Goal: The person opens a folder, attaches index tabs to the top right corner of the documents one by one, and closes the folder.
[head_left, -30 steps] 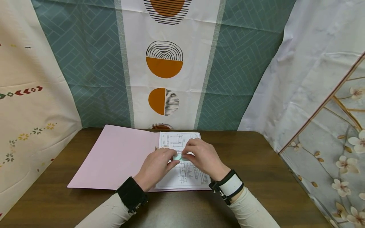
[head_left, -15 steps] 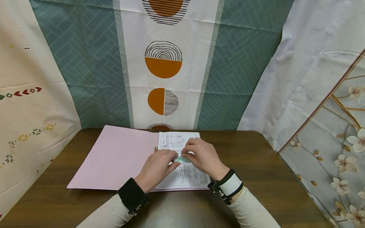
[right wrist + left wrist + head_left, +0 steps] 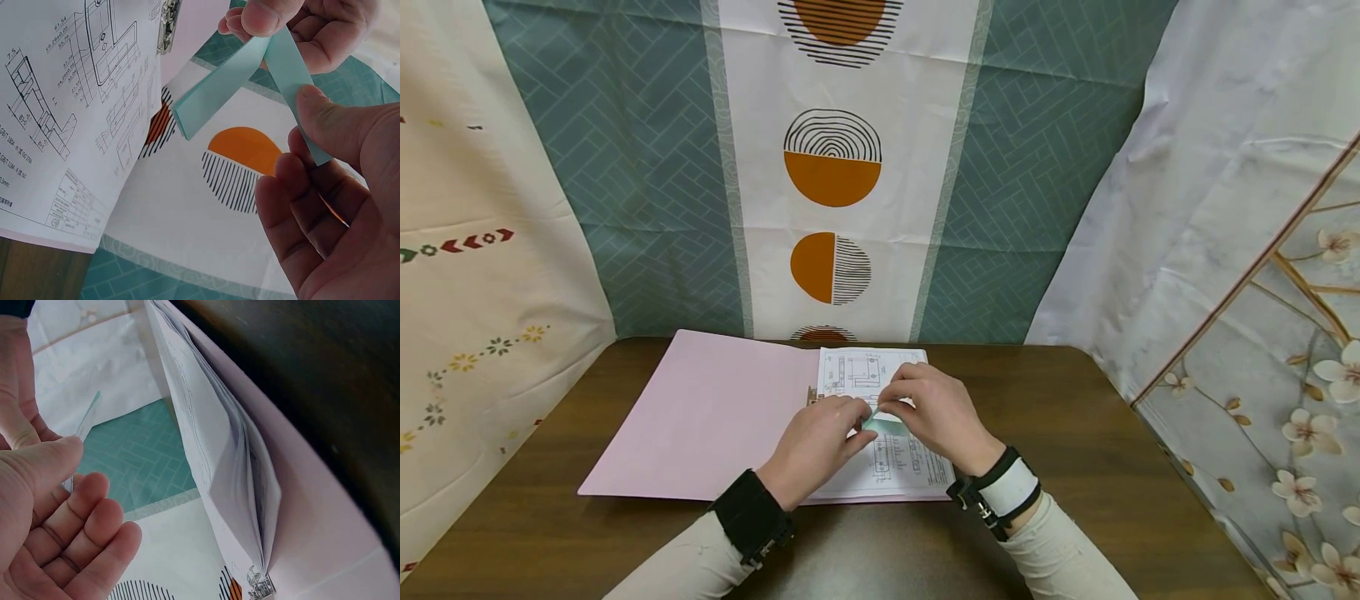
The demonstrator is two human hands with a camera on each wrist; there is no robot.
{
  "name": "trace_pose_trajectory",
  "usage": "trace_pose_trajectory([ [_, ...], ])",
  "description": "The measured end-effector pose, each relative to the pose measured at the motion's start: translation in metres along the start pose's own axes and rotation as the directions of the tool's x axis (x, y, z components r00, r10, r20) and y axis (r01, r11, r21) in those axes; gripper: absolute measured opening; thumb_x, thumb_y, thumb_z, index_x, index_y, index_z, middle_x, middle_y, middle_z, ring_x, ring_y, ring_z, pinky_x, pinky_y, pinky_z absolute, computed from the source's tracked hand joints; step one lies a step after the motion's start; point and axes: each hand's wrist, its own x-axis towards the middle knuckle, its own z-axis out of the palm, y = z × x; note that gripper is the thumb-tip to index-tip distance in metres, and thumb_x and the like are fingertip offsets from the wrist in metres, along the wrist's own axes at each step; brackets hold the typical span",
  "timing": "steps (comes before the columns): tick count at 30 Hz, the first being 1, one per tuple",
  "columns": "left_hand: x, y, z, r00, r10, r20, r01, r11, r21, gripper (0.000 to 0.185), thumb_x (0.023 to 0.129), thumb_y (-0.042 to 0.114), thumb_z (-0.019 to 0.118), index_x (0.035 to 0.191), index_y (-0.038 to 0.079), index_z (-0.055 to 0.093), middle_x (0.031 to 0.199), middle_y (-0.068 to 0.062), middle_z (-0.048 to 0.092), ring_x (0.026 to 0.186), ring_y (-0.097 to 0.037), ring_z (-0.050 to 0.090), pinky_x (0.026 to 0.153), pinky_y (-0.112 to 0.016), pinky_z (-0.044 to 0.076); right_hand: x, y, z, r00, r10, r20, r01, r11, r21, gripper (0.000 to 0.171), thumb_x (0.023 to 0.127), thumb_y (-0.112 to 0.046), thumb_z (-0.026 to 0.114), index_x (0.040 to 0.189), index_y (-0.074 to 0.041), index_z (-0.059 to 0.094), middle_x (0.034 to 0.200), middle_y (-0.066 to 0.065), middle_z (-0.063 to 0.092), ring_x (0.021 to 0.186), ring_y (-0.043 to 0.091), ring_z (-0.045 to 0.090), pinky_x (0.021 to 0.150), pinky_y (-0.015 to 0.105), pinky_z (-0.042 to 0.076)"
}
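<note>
A small pale green sticky note pad (image 3: 219,87) hangs at an angle in the right wrist view, with a thin strip (image 3: 289,78) of the same colour splayed away from it. They meet at the top, where my left hand (image 3: 816,446) pinches them between thumb and fingers. The thumb and fingers of my right hand (image 3: 936,408) pinch the strip's other end. Both hands are over a stack of printed technical drawings (image 3: 850,479), fastened in an open pink folder (image 3: 700,417). In the left wrist view, the strip (image 3: 87,422) appears nearly edge-on beyond my thumb.
A metal clip (image 3: 167,28) secures the drawings along the folder's fold. Under the folder is a dark brown wooden table (image 3: 1045,433). Patterned cloth (image 3: 662,167) hangs behind the table's far edge, with more cloth at both sides.
The strip has spread farther from the pad, whose green face now shows more. My left hand has shifted slightly right and towards me; the right hand has barely moved.
</note>
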Motion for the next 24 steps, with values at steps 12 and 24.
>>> trace_pose_trajectory([
  [12,0.0013,-0.0009,0.0001,1.000,-0.017,0.012,0.017,1.000,0.008,0.026,0.091,0.026,0.094,0.105,0.013,0.077,0.087,0.006,0.070,0.077,-0.010,0.059,0.067,-0.029,0.049,0.0002,-0.0003,-0.0011,1.000,0.000,-0.021,0.000,1.000,0.007,0.012,0.088,-0.018,0.096,0.098,-0.020,0.089,0.096,-0.008,0.075,0.092,0.013,0.065,0.078,0.031,0.057],
  [24,0.0004,-0.0037,0.0007,1.000,-0.009,0.025,0.008,1.000,0.017,0.026,0.090,0.027,0.095,0.097,0.015,0.074,0.080,0.009,0.065,0.072,-0.009,0.056,0.064,-0.029,0.046,-0.0001,0.0018,-0.0040,0.997,0.005,-0.075,-0.003,0.999,0.033,0.011,0.089,-0.015,0.095,0.096,-0.020,0.088,0.091,-0.010,0.072,0.083,0.010,0.060,0.070,0.028,0.052],
])
